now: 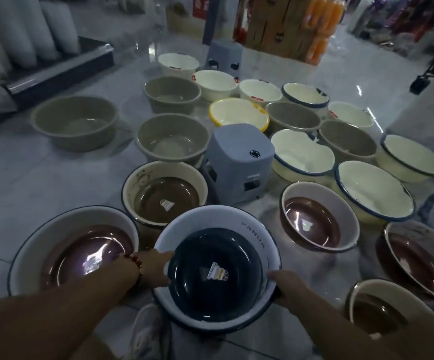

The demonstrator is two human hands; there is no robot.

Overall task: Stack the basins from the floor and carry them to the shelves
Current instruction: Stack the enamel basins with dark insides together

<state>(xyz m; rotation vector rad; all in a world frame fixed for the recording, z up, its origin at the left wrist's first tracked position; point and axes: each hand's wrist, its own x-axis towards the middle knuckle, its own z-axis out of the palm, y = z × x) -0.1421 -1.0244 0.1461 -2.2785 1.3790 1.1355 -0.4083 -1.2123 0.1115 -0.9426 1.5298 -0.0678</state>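
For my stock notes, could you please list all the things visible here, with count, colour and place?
white basin: one, dark blue bottom, held in front
brown-bottomed basins: five, floor near the person
beige basins: five, floor, left and centre
cream basins: nine or so, one yellow-rimmed, floor, centre and right
grey stools: two, among the basins
cartons: brown, far back
left hand: grips held basin's left rim
right hand: grips its right rim
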